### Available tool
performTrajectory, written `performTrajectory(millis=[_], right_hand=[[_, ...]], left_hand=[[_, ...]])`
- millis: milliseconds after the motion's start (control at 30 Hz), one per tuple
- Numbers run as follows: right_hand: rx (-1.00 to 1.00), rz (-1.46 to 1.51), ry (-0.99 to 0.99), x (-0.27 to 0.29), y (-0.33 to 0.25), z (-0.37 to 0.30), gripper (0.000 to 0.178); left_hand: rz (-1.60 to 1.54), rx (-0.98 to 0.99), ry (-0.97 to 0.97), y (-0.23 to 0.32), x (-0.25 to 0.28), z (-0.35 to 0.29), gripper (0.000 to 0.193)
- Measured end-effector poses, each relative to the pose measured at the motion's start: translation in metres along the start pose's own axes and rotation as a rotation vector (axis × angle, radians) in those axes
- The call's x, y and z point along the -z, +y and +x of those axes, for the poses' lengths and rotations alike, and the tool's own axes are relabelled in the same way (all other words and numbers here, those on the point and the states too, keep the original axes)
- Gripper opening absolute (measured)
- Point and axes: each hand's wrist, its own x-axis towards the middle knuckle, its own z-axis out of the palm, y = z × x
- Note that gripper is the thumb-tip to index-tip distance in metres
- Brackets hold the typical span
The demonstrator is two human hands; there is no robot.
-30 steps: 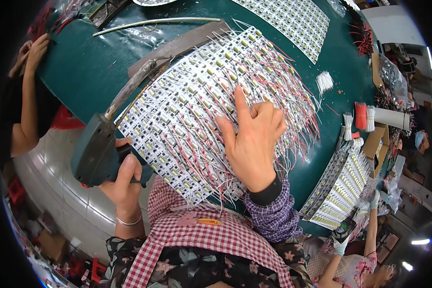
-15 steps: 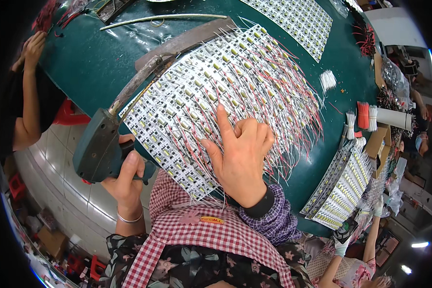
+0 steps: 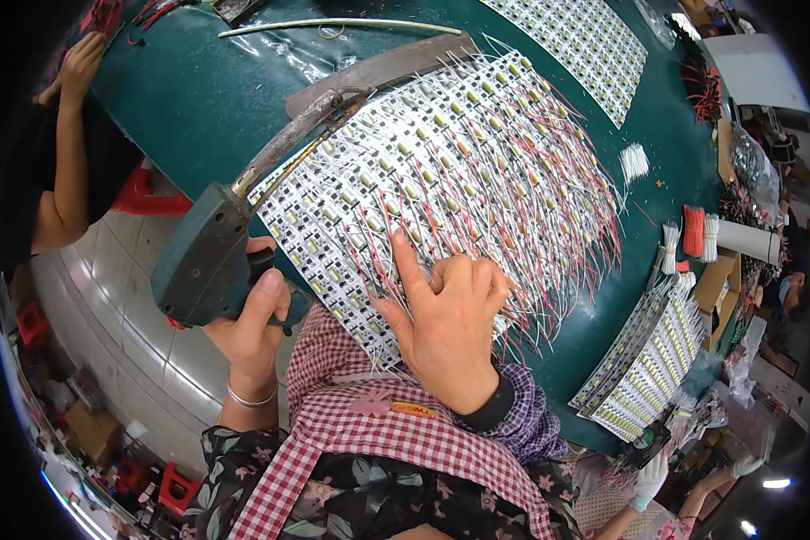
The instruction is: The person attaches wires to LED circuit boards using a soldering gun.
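My left hand (image 3: 257, 335) grips the handle of a green pistol-shaped soldering gun (image 3: 198, 261), fingers wrapped round it near the black trigger. Its long metal tip reaches over the far left edge of a large white circuit board panel (image 3: 337, 211), which carries rows of small yellow parts. Thin red and white wires (image 3: 522, 216) stand and lie in a dense layer over the panel's middle and right. My right hand (image 3: 454, 319) rests on the wires, index finger stretched onto the panel, thumb apart, other fingers curled. Nothing shows in its grasp.
A brown metal bar (image 3: 378, 70) lies behind the panel on the green table (image 3: 171, 99). Another panel (image 3: 576, 49) is at the far right. Wire bundles (image 3: 693, 231) and stacked panels (image 3: 643, 360) stand right. A co-worker's hands (image 3: 83, 65) are at left; another's gloved hand (image 3: 650, 481) lower right.
The whole view has shifted, so the table appears further right. My right hand has moved left and nearer over the panel. My left hand still holds the soldering gun.
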Motion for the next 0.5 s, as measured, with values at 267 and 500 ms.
performTrajectory(millis=[267, 500], right_hand=[[0.045, 0.017, -0.065, 0.015, -0.006, -0.006, 0.059], [0.072, 0.011, 0.034, 0.064, 0.021, 0.037, 0.049]], left_hand=[[-0.024, -0.002, -0.018, -0.003, 0.002, 0.001, 0.035], [-0.024, -0.010, 0.022, -0.006, 0.007, 0.004, 0.040]])
